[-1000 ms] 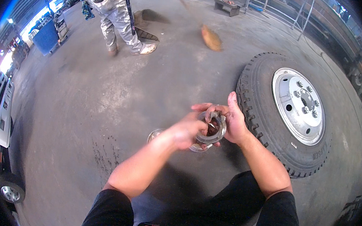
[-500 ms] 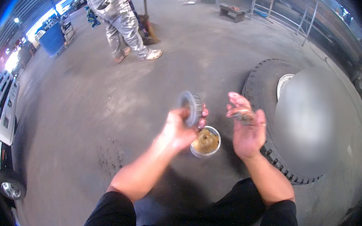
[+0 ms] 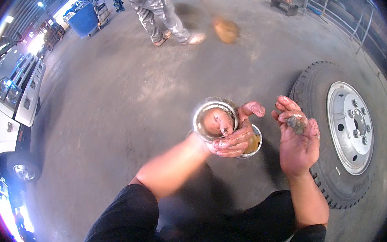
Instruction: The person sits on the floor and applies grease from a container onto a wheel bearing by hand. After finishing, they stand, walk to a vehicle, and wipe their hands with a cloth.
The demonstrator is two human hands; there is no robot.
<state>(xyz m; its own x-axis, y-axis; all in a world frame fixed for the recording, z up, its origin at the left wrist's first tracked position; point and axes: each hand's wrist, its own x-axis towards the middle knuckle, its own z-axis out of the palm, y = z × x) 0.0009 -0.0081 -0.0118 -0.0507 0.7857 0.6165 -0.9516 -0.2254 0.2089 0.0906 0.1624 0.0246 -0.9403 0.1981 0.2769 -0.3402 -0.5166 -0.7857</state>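
My left hand (image 3: 237,140) grips a round metal bearing (image 3: 197,120) and tilts its opening up; skin shows through the hole. Its fingers are smeared with grease, and the thumb side is raised. Directly below and partly hidden by that hand, a small can (image 3: 258,149) of tan grease stands on the floor. To the right, my right hand (image 3: 298,149) is palm up with curled, greasy fingers, cradling a dark grey lump of grease (image 3: 296,124). A gap separates the two hands.
A large tyre on a silver wheel (image 3: 333,132) lies at my right. Far ahead, a person (image 3: 152,13) in grey patterned trousers holds a broom (image 3: 225,30). A white truck (image 3: 8,102) stands left, a blue bin (image 3: 84,21) behind it, and a low stool (image 3: 284,4) far right.
My left hand has turned the bearing so its opening faces up. Both hands appear further right in view. The person's broom has swung right, away from their feet.
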